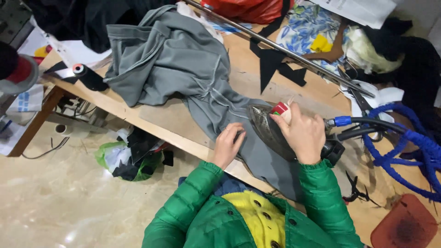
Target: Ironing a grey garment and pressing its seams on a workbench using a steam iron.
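The right hand (302, 134) is wrapped around the handle of a dark iron (266, 126) resting on grey cloth (183, 64) on the wooden table (161, 115). The left hand (228, 143) lies flat beside it, fingers pressing the cloth. A small red, white and green label (279, 109) sits on the iron's top, just above the right fingertips.

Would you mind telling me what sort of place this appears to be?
Most likely a small tailoring or garment workshop: the right hand presses an iron on a grey garment, with black fabric offcuts and a thread spool on the wooden worktable.
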